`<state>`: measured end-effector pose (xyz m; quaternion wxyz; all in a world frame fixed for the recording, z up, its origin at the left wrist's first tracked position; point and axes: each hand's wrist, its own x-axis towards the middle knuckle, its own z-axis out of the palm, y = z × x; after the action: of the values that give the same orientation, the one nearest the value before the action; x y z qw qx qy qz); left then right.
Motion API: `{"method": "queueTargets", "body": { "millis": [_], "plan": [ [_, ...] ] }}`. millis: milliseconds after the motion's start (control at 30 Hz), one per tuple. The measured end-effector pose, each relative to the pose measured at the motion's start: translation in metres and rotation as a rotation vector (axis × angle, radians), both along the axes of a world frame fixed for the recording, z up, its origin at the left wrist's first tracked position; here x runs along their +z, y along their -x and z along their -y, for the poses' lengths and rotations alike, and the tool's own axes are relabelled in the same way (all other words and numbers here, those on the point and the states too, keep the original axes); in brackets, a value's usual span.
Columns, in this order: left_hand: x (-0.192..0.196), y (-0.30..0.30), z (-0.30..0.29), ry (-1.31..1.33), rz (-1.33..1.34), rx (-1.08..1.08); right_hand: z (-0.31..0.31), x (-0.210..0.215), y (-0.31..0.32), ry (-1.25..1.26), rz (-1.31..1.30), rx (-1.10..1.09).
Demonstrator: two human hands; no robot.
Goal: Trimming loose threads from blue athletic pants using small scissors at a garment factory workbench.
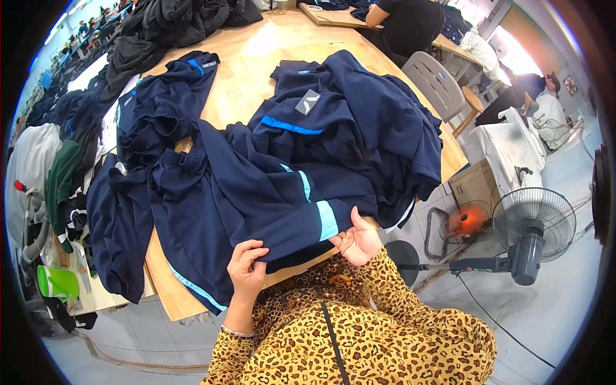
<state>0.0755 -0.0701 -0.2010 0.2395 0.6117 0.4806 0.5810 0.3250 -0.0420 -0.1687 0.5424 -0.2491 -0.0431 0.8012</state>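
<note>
Hands grip a navy garment (pixel 256 199) at lower centre of the frame: the left hand (pixel 247 264) pinches its dark hem, the right hand (pixel 359 240) clasps the edge beside a light-blue stripe. The garment spreads across a wooden worktop (pixel 256 70) amid more navy clothing (pixel 353 122). Two standing fans (pixel 529 224) sit at lower right. Another person (pixel 407 22) works at top.
</note>
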Motion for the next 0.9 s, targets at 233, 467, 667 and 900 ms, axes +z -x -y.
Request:
{"method": "queueTargets", "body": {
  "millis": [233,467,667,900],
  "plan": [
    [0.006,-0.008,-0.002,0.118,-0.131,-0.107,0.003,0.004,0.009,-0.040,0.074,0.026],
    [0.037,-0.026,0.010,0.109,-0.179,-0.050,0.006,0.014,0.020,-0.043,0.090,0.032],
    [0.030,-0.052,-0.010,-0.059,-0.299,-0.175,0.008,0.020,0.027,-0.074,0.032,0.055],
    [0.023,-0.045,-0.018,0.250,0.004,-0.201,0.031,0.010,0.025,-0.110,1.025,0.156]
  ]
}}
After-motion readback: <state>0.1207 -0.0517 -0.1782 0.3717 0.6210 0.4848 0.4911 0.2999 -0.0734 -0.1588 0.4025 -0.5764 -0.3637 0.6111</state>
